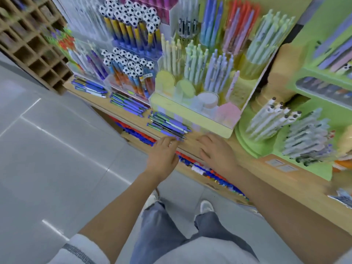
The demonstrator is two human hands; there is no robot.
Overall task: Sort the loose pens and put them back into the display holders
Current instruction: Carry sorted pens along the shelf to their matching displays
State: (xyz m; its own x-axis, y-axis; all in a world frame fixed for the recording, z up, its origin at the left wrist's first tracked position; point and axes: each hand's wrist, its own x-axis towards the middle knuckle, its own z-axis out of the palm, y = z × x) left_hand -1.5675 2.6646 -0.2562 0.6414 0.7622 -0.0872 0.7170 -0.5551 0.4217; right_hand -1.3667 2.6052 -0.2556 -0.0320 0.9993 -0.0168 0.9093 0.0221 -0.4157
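Gathering the loose purple pens (169,123)
With left hand (163,155) outstretched, brushing pens at its one o'clock; right hand (217,151) flat, empty. Next, probably: pinching one pen apart.

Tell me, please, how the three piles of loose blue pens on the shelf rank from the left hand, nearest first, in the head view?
1. Nearest pile: at the left hand's fingertips, in front of the yellow display holder.
2. Middle pile: farther left along the shelf.
3. Far pile: leftmost, beside the wooden lattice.
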